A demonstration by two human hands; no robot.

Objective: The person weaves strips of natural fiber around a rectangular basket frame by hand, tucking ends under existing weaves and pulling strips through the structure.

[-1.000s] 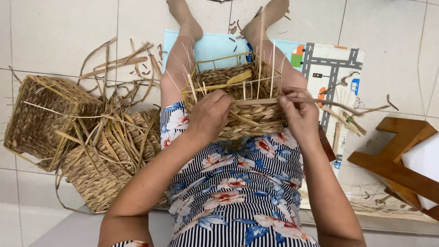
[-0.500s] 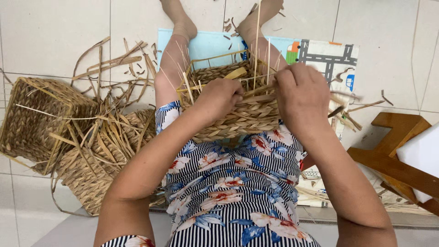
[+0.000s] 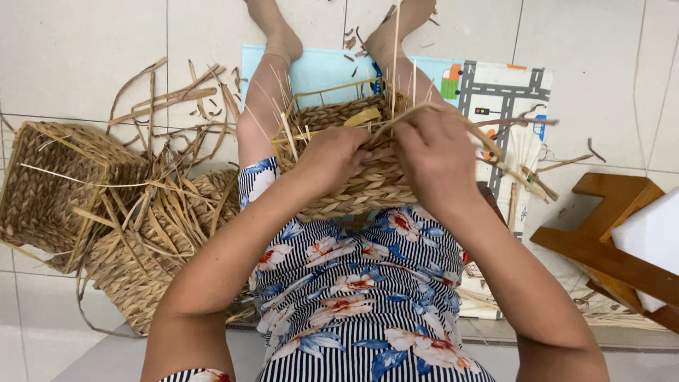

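Both hands work at the near rim of a half-woven straw basket [image 3: 357, 180] that rests on the person's lap, against the floral striped dress [image 3: 361, 297]. Left hand [image 3: 332, 159] is clenched on the woven wall, fingers curled over the rim. Right hand [image 3: 435, 159] pinches a long straw strand [image 3: 488, 141] that arcs over its knuckles and trails off to the right.

Compared with half a second ago, the right hand has come lower and closer to the left, so the two now nearly touch at the rim, and the strand that lay across the basket front is now lifted into a loop above the right hand. The basket has stayed on the lap.

Pale floor tiles [image 3: 78, 56] lie all around. The person's legs stretch forward over a light blue mat [image 3: 318, 71], which adjoins a play mat printed with grey roads [image 3: 506, 88]. To the left stand a finished square woven basket [image 3: 53, 187] and, just beside it, another woven basket [image 3: 141, 276] with loose straw strips [image 3: 166, 106] scattered over and behind them. To the right sits a brown wooden stool [image 3: 601, 240] with a white block [image 3: 654, 237] upon it.
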